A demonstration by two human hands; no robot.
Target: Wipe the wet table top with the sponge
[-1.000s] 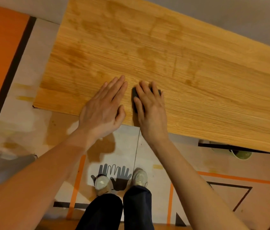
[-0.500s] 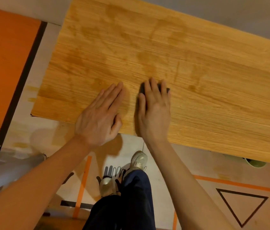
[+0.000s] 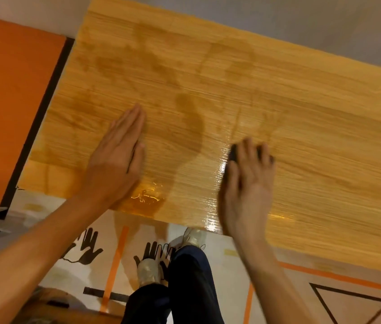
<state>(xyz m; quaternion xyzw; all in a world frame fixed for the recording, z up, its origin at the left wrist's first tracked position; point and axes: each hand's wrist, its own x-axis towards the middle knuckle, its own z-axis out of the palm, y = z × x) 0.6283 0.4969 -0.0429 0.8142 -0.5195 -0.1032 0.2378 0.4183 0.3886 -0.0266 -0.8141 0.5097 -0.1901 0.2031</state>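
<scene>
A wooden table top (image 3: 313, 127) fills the upper view, with dark wet patches across its middle and shiny water near the front edge. My left hand (image 3: 117, 160) lies flat on the wood near the front left, fingers straight and together. My right hand (image 3: 248, 183) presses a dark sponge (image 3: 232, 153) onto the table with straight, spread fingers. Only the sponge's left end and bits between the fingers show; the hand is blurred.
A puddle (image 3: 146, 197) glints at the table's front edge between my hands. Below are my legs and shoes (image 3: 147, 270) on a floor with orange tape, black hand prints and a triangle outline (image 3: 351, 305). An orange panel (image 3: 9, 101) lies left of the table.
My right hand has slid the sponge to the right, away from my left hand, leaving a wet glossy streak. The left hand stays flat on the table.
</scene>
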